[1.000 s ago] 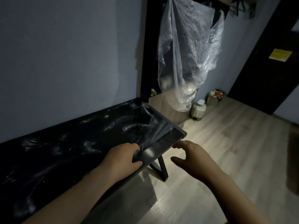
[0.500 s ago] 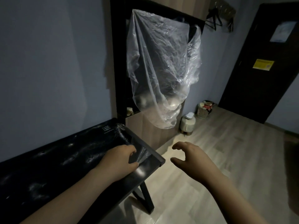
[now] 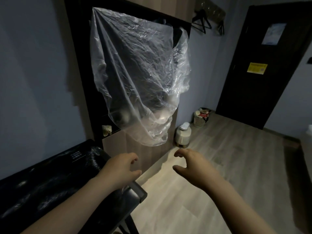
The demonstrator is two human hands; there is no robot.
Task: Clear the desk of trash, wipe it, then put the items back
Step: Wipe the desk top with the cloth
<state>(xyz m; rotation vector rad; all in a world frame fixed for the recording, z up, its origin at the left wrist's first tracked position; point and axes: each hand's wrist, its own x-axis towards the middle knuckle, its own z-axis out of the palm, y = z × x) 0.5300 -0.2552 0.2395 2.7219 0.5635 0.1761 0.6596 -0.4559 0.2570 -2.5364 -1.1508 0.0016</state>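
Desk (image 3: 50, 183) end lay just beneath your left hand (image 3: 120, 168), right hand (image 3: 194, 168) beside it over the floor, both loosely curled, empty, clear plastic bag (image 3: 135, 73) hanging ahead above, midway between them.

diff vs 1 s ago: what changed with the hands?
Left hand let go of the clear film it pinched at the desk corner; its fingers now hang loose above the edge. Right hand stayed hovering empty over the floor; hanging plastic bag unchanged.

The desk (image 3: 42, 191) fills the lower left of the frame, with the plastic bag (image 3: 135, 73) hanging above its far end at upper centre. A basket (image 3: 200, 120) and a jar (image 3: 183, 134) stand on the floor right of centre, the door (image 3: 261, 65) at upper right.
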